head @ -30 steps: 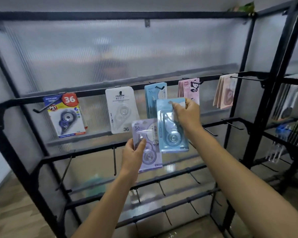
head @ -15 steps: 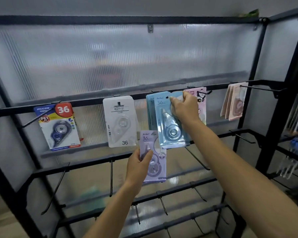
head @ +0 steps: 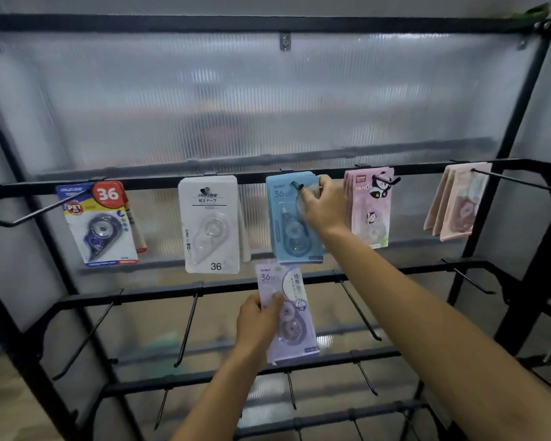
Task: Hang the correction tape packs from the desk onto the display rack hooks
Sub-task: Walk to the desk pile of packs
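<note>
Blue correction tape pack [head: 291, 221] sits at the upper middle of the frame with its hang hole already over the black tip of a hook [head: 297, 185] on the top rail of the display rack [head: 357, 170], and the right hand [head: 326, 206] pinches its upper right corner, fingers curled over the card edge. To finish this step well, the person should probably slide the pack straight back along the hook until it meets the blue packs behind it, keeping the card square to the rail so the hole does not catch, and let go only once it hangs free. Just below, the left hand [head: 257, 323] grips a lilac pack [head: 288, 313] by its left edge, thumb across the front, in front of the second rail; that pack is not yet on any hook, and keeping it low should stop it knocking the blue one. To the left hang a white pack [head: 211, 224] and a navy pack with a red 36 badge [head: 97, 222]; to the right hang pink panda packs [head: 371, 206] and, at the far right, pale pink packs [head: 457, 205]. No table shows in this view.
</note>
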### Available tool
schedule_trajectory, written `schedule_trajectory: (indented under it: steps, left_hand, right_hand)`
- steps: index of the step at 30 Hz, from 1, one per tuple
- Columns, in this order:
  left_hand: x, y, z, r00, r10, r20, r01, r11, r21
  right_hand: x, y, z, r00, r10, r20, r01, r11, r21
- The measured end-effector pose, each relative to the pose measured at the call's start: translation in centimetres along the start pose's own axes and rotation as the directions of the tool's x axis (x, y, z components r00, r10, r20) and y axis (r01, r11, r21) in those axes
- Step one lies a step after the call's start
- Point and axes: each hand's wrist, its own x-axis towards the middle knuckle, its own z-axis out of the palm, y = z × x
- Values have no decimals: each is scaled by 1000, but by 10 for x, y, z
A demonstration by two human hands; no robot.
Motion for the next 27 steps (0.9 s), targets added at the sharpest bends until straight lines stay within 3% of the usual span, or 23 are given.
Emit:
schedule_trajectory:
  steps: [6, 11, 15, 23, 27]
  left_hand:
    - [-1, -11, 5, 994, -102, 43, 101, 995, 16]
    - [-1, -9, 20, 999, -35, 34, 34, 999, 34]
    - [-4, -9, 38, 997, 56, 48, -60, 995, 85]
    - [-14, -2, 94, 980, 157, 124, -175, 974, 145]
    - [-18, 9, 129, 971, 190, 147, -211, 967, 145]
  right_hand:
    - [14, 14, 12, 996, -69, -52, 61, 988, -141]
    - [2, 26, 7, 979, -97, -178, 84, 994, -76]
    - [-31, 48, -10, 987, -128, -101, 133, 990, 40]
    - [-72, 108, -72, 995, 64, 82, -77, 984, 160]
    - [-66, 129, -106, 984, 169, 59, -179, 938, 298]
